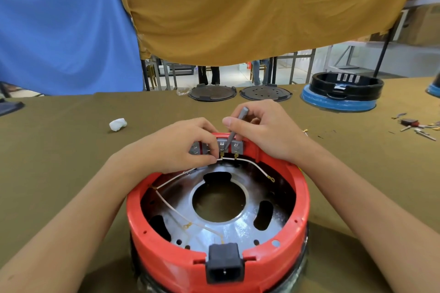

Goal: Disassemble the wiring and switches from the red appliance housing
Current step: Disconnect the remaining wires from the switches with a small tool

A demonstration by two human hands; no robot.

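Single head-worn wide-angle view, facing forward and down, close over the table [59, 150], edges seemingly distorted

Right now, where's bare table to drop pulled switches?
Free: the cloth left of the red housing, below the white wad, and right of it, short of the loose parts. Crowded: far edge with two dark discs and the black ring.

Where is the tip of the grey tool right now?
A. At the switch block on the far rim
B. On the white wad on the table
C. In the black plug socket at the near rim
A: the right hand holds the grey tool, tip down at the switch block on the red housing far rim.
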